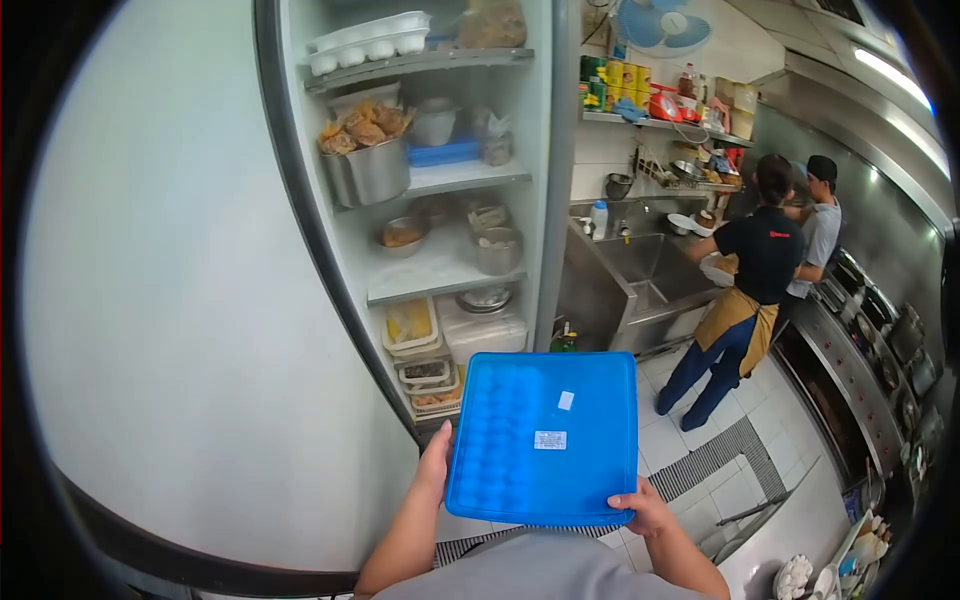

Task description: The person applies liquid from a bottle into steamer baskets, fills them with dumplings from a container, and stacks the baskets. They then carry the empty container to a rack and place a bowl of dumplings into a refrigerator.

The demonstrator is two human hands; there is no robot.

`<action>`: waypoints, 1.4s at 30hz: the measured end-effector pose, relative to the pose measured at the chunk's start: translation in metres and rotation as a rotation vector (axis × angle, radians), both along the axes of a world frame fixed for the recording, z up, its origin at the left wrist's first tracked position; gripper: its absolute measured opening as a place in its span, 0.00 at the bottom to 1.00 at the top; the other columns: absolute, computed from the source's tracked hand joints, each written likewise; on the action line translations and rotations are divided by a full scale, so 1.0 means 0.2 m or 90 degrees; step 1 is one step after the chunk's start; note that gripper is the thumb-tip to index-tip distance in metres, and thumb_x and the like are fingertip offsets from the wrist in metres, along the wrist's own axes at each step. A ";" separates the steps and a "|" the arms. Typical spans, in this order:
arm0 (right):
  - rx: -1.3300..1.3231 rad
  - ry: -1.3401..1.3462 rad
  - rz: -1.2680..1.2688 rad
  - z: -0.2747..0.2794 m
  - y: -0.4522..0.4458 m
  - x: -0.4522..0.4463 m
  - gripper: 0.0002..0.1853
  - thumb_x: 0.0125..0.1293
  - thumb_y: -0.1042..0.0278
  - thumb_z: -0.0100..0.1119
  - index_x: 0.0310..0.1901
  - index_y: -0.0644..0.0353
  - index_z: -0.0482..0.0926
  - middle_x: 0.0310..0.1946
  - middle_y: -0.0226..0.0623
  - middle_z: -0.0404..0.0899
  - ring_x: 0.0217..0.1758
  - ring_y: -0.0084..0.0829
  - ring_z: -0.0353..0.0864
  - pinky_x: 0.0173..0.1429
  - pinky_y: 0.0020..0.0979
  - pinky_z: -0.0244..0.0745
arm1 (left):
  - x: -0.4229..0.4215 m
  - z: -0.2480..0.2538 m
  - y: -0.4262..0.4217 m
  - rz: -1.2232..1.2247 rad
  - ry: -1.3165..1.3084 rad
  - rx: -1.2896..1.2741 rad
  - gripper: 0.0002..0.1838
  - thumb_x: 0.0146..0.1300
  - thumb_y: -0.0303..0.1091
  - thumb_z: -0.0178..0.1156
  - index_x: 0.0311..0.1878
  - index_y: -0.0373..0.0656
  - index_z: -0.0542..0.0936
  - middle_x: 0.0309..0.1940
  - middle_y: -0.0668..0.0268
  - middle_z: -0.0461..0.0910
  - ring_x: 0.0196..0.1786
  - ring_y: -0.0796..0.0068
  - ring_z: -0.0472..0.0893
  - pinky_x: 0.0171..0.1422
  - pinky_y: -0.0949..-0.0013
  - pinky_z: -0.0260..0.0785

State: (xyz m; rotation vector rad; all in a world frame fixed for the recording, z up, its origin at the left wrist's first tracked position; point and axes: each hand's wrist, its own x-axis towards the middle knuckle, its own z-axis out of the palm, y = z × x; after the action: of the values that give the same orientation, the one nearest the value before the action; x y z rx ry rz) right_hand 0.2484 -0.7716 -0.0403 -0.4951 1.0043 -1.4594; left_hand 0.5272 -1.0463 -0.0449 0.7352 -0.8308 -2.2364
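Observation:
A flat, square blue plastic container (500,490) is held level in front of my body. Two small white labels are stuck on its lid, and rows of rounded shapes show faintly through the left half. My left hand (435,460) grips its left side, the fingers hidden beneath. On the near right corner, my right hand (645,508) has its thumb over the lid. Just beyond stands an open fridge (450,285), its shelves holding a steel pot (370,175) of browned food, a white egg tray (370,42), bowls and food tubs.
The fridge door (170,250) swings wide on the left. A steel sink (650,270) lies right of the fridge. Two people, one in a tan apron (738,325), stand by the sink and stove (845,365). A steel counter (790,530) is at the lower right, beside a floor drain grate (720,455).

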 end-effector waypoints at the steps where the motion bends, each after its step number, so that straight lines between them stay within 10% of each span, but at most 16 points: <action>1: 0.000 -0.001 0.010 0.03 -0.07 -0.04 0.41 0.62 0.73 0.76 0.76 0.71 0.68 0.66 0.50 0.83 0.66 0.43 0.85 0.70 0.46 0.83 | -0.02 0.01 -0.03 0.071 -0.015 -0.024 0.34 0.80 0.55 0.56 0.70 0.31 0.79 0.64 0.47 0.85 0.62 0.53 0.86 0.69 0.51 0.79; 6: 0.035 0.002 0.151 0.03 -0.43 -0.19 0.41 0.63 0.69 0.77 0.75 0.71 0.68 0.63 0.49 0.84 0.62 0.42 0.87 0.67 0.47 0.86 | 0.02 -0.33 -0.42 0.140 -0.083 -0.046 0.30 0.79 0.52 0.59 0.66 0.32 0.83 0.61 0.49 0.87 0.59 0.54 0.88 0.67 0.54 0.80; 19: -0.078 0.065 0.368 0.02 -1.37 -0.65 0.52 0.68 0.66 0.76 0.86 0.60 0.53 0.79 0.45 0.69 0.82 0.40 0.68 0.84 0.45 0.64 | -0.12 0.00 -0.37 0.334 -0.200 -0.117 0.38 0.82 0.55 0.56 0.82 0.35 0.66 0.76 0.50 0.75 0.73 0.52 0.79 0.78 0.47 0.72; 30: -0.018 0.040 0.403 -0.12 -1.86 -0.73 0.37 0.77 0.54 0.70 0.79 0.63 0.67 0.64 0.45 0.83 0.59 0.36 0.89 0.63 0.39 0.87 | -0.22 -0.01 -0.29 0.528 -0.208 -0.067 0.35 0.81 0.50 0.59 0.79 0.33 0.69 0.72 0.50 0.79 0.72 0.54 0.80 0.78 0.50 0.73; 42: -0.022 0.041 0.481 0.51 -2.00 -0.60 0.40 0.79 0.56 0.68 0.82 0.65 0.62 0.72 0.52 0.77 0.73 0.43 0.80 0.75 0.43 0.78 | -0.28 0.28 0.10 0.535 -0.020 -0.176 0.48 0.62 0.36 0.69 0.85 0.38 0.61 0.75 0.47 0.74 0.73 0.49 0.78 0.75 0.47 0.75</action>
State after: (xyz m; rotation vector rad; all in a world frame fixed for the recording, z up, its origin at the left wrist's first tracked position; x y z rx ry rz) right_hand 0.1291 -1.1706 0.0622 -0.8421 0.7196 -0.7851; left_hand 0.4715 -1.0258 0.0106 0.7931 -0.6554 -1.3378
